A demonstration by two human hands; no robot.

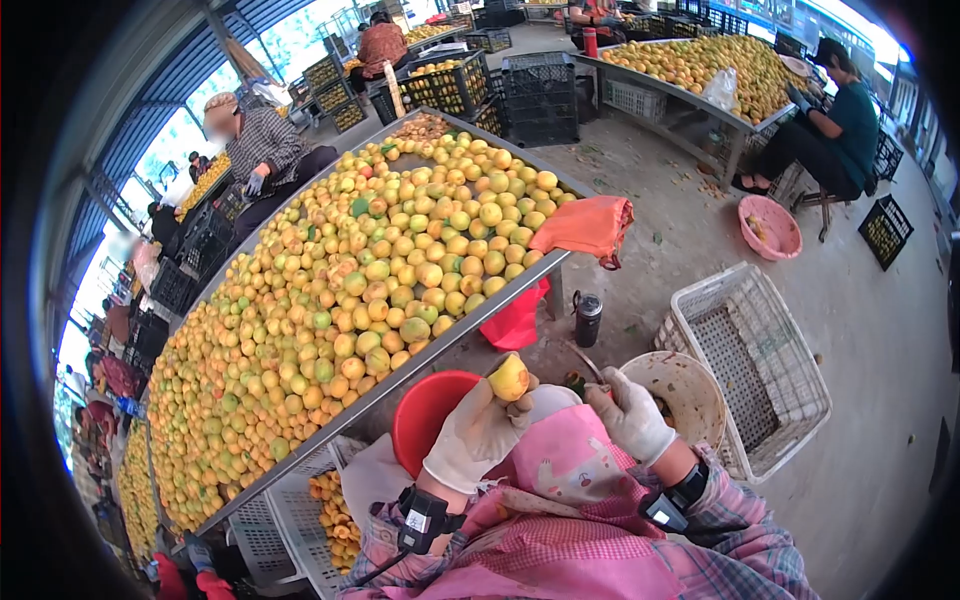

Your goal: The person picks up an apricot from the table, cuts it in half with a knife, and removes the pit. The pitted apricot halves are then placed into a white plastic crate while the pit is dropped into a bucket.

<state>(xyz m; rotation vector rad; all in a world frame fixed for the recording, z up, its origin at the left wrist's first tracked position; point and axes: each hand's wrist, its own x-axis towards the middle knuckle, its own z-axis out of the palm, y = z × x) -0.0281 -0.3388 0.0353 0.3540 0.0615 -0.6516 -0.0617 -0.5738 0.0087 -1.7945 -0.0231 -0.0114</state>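
Where our left hand (478, 432) sits: raised over our lap in a white glove, just below the near edge of the counter (470, 328).
Left fingers: clamped around a yellow fruit (510, 378), which sticks up above the glove.
Fruit's place: in the air, between the red basin (425, 405) and the bucket (700, 400).
Right hand (632, 415): also in a white glove, just beside the left one, at the bucket's near rim.
Right fingers: curled together on a thin blade (584, 360), which points up and left. We cannot tell whether it touches the fruit.
Counter: a long metal tray running away to our left, heaped with a fruit pile (340, 300) of yellow, orange and green.
Red basin: below the counter's edge, just left of our left hand.
Bucket: pale, on the floor, its contents mostly hidden by our right hand.
White crate (755, 365): on the floor, right against the bucket's far side.
Orange cloth (585, 225): draped over the counter's corner.
Black bottle (588, 318): upright on the floor near the counter's leg.
Co-workers: one person (262, 150) sits at the far side of our counter. Another person (835, 130) sits at a second fruit-laden counter, well apart to the right.
Pink basin (770, 228): on the floor near that second person.
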